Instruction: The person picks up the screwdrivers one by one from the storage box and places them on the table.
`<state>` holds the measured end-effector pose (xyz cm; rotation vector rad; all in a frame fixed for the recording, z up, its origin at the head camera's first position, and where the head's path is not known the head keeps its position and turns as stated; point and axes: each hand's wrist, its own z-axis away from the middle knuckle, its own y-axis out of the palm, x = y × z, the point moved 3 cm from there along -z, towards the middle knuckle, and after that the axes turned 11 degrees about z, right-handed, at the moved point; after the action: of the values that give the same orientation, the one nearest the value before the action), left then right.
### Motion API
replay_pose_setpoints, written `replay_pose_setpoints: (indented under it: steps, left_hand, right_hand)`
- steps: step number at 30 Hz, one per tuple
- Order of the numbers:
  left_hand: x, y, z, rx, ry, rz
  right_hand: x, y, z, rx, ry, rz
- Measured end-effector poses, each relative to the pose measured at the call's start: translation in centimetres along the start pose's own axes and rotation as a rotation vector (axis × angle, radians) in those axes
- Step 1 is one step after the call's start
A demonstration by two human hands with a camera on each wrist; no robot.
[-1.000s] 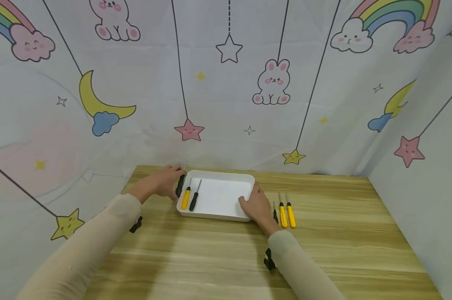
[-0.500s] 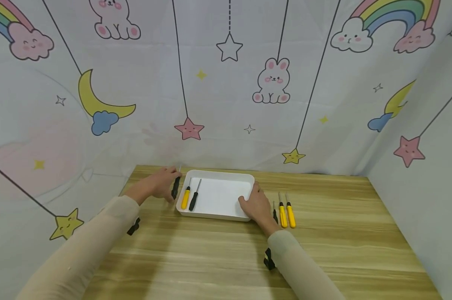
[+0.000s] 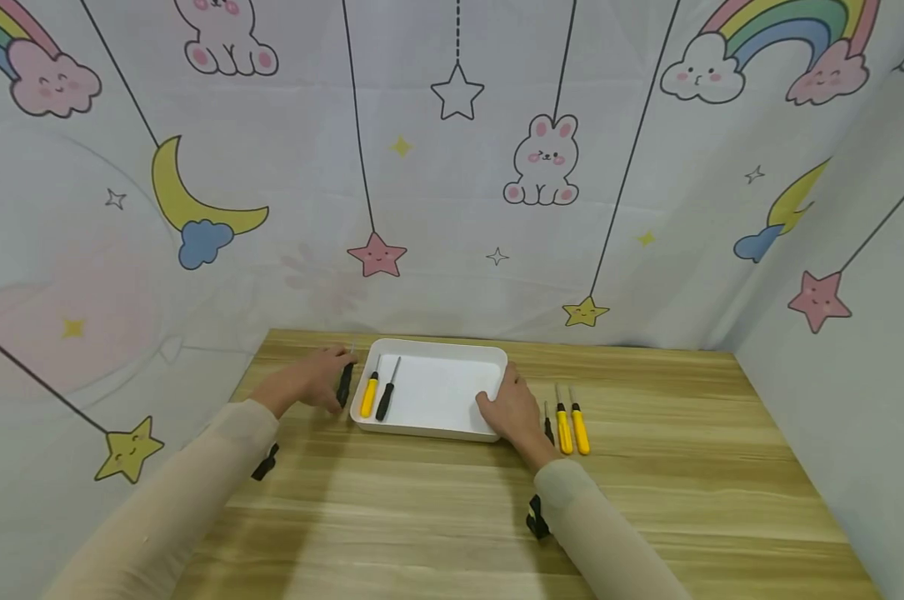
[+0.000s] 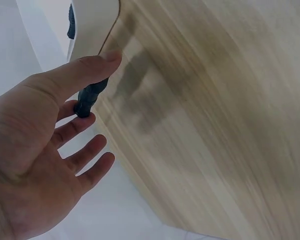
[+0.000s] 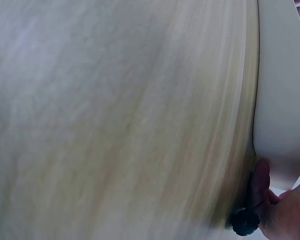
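Black screwdriver (image 3: 344, 384) half behind left hand (image 3: 312, 379)

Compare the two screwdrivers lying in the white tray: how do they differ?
The left screwdriver has a yellow handle with a black collar; the right screwdriver has an all-black handle. The yellow one lies close along the left wall of the tray, while the black one lies further in. The black one's tip reaches a little further back. Both lie flat, side by side, handles toward the person and metal shafts pointing away.
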<state>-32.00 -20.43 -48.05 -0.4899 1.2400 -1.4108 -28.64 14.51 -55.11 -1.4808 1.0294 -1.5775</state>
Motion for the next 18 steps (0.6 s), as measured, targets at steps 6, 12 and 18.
replay_pose_setpoints:
  steps: [6,12,18]
  left_hand:
    - [0.7,0.9,-0.4,0.0,0.003,0.034]
    - [0.7,1.6,-1.1,0.015,-0.007,0.04]
    - [0.4,1.7,-1.5,0.036,-0.033,0.034]
  right_hand:
    - [0.0,0.0,-0.1,0.006,0.005,0.008]
    - [0.2,-0.1,-0.1,0.01,0.0,0.003]
    - [0.1,0.0,-0.1,0.014,0.012,-0.005]
